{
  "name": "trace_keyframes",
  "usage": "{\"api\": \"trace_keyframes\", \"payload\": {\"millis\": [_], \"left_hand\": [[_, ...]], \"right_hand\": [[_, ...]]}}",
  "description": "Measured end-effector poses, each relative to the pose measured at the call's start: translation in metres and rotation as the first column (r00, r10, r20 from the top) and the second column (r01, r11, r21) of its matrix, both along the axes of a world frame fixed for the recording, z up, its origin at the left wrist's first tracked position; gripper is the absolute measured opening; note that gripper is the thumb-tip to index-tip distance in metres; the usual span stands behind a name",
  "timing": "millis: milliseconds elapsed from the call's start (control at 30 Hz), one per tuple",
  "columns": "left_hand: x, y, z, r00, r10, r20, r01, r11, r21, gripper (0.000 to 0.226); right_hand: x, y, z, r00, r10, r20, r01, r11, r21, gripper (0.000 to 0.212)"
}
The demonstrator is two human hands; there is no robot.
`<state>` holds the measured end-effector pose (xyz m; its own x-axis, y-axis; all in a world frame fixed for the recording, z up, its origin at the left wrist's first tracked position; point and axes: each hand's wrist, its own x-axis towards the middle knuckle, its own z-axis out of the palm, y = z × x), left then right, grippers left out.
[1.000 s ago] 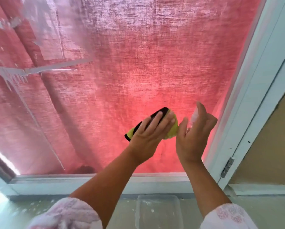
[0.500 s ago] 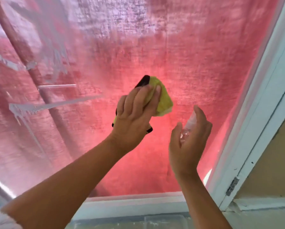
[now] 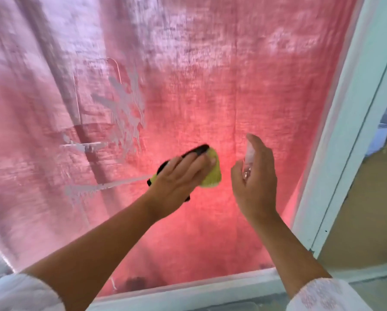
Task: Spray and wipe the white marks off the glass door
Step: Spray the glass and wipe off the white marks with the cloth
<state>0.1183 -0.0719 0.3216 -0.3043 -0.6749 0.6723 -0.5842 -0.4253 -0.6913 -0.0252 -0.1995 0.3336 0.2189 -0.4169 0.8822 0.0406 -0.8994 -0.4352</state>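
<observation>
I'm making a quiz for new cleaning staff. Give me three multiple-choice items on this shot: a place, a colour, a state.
1. Where are most white marks on the glass door, seen from the cloth? A to its left; B to its right; C directly under it.
2. What colour is most of the cloth? A blue; B yellow-green; C white.
3. What is the right hand doing? A hanging empty; B lying flat on the glass; C holding a small spray bottle.
Key: 1 A, the smears sit left of the cloth that the left hand presses; 2 B, only its edge is black; 3 C, its fingers curl round the bottle.
</observation>
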Motion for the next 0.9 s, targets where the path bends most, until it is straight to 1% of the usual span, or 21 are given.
{"api": "trace_keyframes", "payload": {"millis": [67,100,167,267,333,400,500,567,633,733,800,867,900], "left_hand": [[-0.002,-0.005,0.03,0.995,-0.034,-0.096,0.022,0.992,-0.127,0.062],[-0.004,-0.007,0.04,0.99,-0.036,-0.133,0.013,0.986,-0.164,0.066],[-0.006,-0.01,0.044,0.985,-0.005,-0.17,-0.026,0.983,-0.179,0.071],[-0.008,-0.011,0.027,0.981,0.015,-0.194,-0.04,0.992,-0.123,0.071],[-0.009,-0.01,0.014,0.987,0.015,-0.159,-0.02,0.999,-0.026,0.068],[-0.01,-0.004,0.008,0.989,0.002,-0.146,0.008,0.998,0.064,0.065],[-0.018,0.005,0.017,0.985,-0.038,-0.166,0.054,0.994,0.096,0.061],[-0.023,0.015,0.031,0.972,-0.094,-0.214,0.102,0.994,0.028,0.057],[-0.023,0.032,0.048,0.947,-0.15,-0.285,0.126,0.987,-0.101,0.058],[-0.013,0.068,0.072,0.91,-0.164,-0.38,0.066,0.964,-0.258,0.07],[-0.006,0.091,0.09,0.885,-0.205,-0.419,0.028,0.92,-0.39,0.071],[0.001,0.108,0.108,0.832,-0.307,-0.462,0.01,0.841,-0.541,0.065],[0.004,0.115,0.117,0.803,-0.345,-0.486,-0.013,0.805,-0.593,0.063]], "right_hand": [[-0.003,0.006,0.007,1.0,0.014,-0.005,-0.014,1.0,0.015,0.049],[-0.004,0.009,0.011,1.0,0.022,-0.001,-0.022,0.999,0.034,0.05],[-0.006,0.011,0.018,0.999,0.04,0.011,-0.04,0.997,0.064,0.051],[-0.008,0.011,0.033,0.997,0.073,-0.004,-0.072,0.996,0.042,0.05],[-0.007,0.011,0.046,0.996,0.086,-0.02,-0.086,0.996,0.005,0.052],[-0.002,0.017,0.058,0.993,0.111,-0.039,-0.113,0.992,-0.063,0.054],[0.011,0.035,0.075,0.982,0.162,-0.101,-0.178,0.969,-0.174,0.054],[0.021,0.047,0.089,0.978,0.178,-0.108,-0.198,0.955,-0.22,0.054],[0.031,0.06,0.107,0.974,0.217,-0.072,-0.228,0.942,-0.245,0.053],[0.042,0.077,0.138,0.974,0.225,0.006,-0.215,0.938,-0.272,0.059],[0.049,0.086,0.158,0.974,0.223,0.033,-0.207,0.944,-0.257,0.063],[0.055,0.09,0.173,0.976,0.217,0.03,-0.204,0.95,-0.235,0.06],[0.058,0.091,0.178,0.976,0.219,0.02,-0.209,0.952,-0.223,0.057]]}}
